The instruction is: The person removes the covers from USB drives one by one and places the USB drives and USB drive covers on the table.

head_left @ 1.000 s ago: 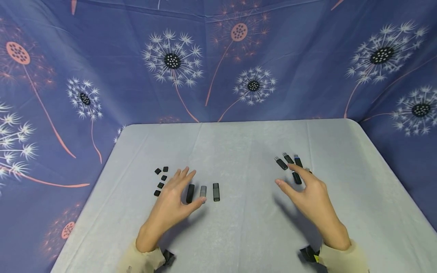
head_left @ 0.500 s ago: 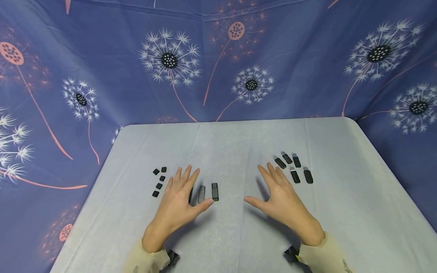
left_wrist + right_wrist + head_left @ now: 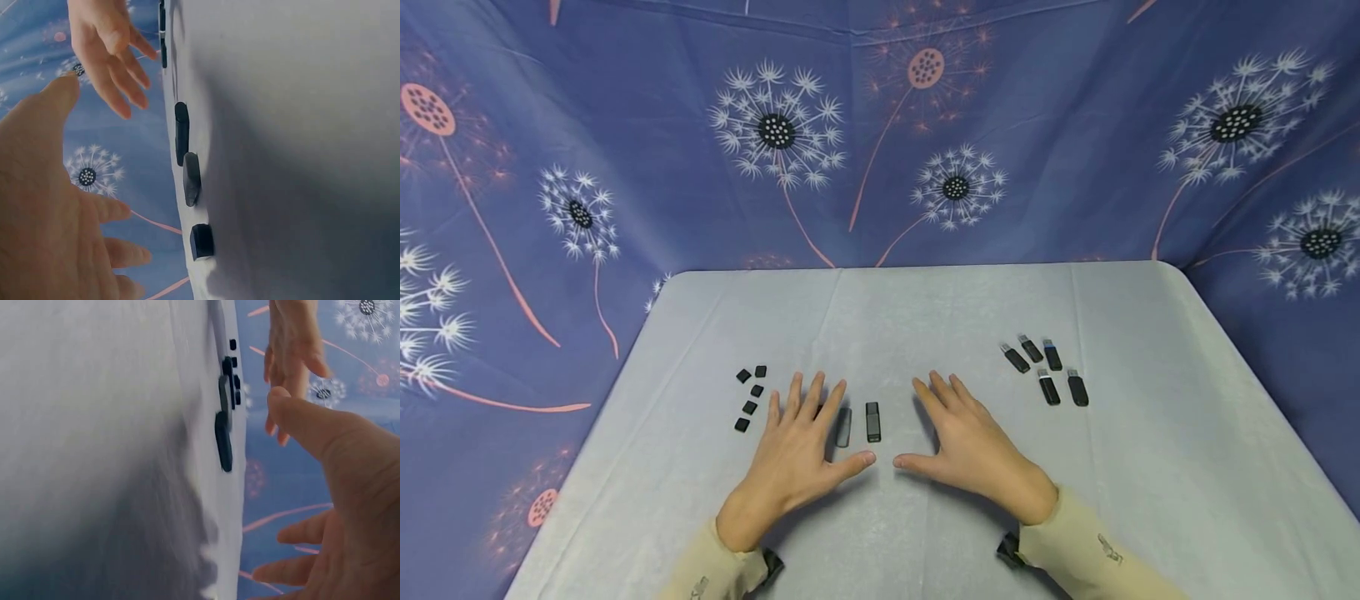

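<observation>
My left hand (image 3: 801, 454) hovers over the table with fingers spread, holding nothing. It partly covers a black USB stick (image 3: 202, 242) and the grey stick (image 3: 844, 427) beside it. A dark grey USB stick (image 3: 873, 422) lies between the two hands, just beyond the thumbs. My right hand (image 3: 977, 450) is spread to the right of that stick, also holding nothing, its thumb tip near the left thumb tip. In the left wrist view the three sticks line up on the table, and both hands stand above its surface.
Several small black caps (image 3: 750, 407) lie left of the left hand. At the right rear is a group of black USB sticks with bare plugs, among them one stick (image 3: 1077, 388). A blue dandelion-print cloth (image 3: 880, 167) hangs behind the pale table (image 3: 940, 317).
My right hand has moved left, away from the group of uncapped USB sticks, and now stands near the left hand. The left hand has shifted slightly right, its fingers spreading wider.
</observation>
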`<state>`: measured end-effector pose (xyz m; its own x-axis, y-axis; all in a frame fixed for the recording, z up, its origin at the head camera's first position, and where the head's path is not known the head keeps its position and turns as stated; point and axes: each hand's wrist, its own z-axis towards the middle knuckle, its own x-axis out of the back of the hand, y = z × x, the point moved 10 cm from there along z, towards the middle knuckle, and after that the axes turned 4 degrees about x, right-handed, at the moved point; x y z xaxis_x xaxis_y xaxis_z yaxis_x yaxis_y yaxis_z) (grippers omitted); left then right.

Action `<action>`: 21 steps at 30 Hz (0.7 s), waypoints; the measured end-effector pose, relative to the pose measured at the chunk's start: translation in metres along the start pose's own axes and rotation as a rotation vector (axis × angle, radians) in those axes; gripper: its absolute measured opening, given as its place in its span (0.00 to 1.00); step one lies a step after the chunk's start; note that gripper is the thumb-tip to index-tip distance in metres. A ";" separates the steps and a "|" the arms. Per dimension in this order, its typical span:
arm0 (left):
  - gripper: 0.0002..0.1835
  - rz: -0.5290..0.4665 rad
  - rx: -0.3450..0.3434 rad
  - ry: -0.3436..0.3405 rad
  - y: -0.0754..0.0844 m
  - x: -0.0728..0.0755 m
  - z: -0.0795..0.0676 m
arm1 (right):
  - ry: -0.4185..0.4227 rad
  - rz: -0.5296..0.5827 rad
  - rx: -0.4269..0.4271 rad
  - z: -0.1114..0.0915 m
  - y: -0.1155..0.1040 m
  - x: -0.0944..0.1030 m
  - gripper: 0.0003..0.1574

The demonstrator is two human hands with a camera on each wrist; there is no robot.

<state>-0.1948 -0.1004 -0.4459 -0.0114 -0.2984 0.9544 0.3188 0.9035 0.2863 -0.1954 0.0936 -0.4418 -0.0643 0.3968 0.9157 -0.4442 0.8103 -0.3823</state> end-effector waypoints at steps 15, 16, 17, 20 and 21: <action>0.53 0.064 -0.048 0.004 -0.001 0.005 0.000 | 0.009 -0.067 0.063 0.028 -0.030 -0.022 0.57; 0.52 0.064 -0.048 0.005 -0.001 0.005 0.000 | 0.012 -0.072 0.059 0.029 -0.031 -0.023 0.55; 0.51 0.064 -0.048 0.006 -0.001 0.005 0.000 | 0.014 -0.074 0.052 0.030 -0.032 -0.025 0.53; 0.49 0.062 -0.049 0.009 -0.002 0.005 0.001 | 0.017 -0.066 0.032 0.034 -0.034 -0.029 0.46; 0.48 0.061 -0.051 0.010 -0.002 0.004 0.001 | 0.016 -0.062 0.025 0.036 -0.035 -0.031 0.43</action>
<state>-0.1965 -0.1033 -0.4422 0.0192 -0.2469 0.9688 0.3661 0.9034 0.2230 -0.2097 0.0372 -0.4520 -0.0220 0.3534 0.9352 -0.4689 0.8225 -0.3218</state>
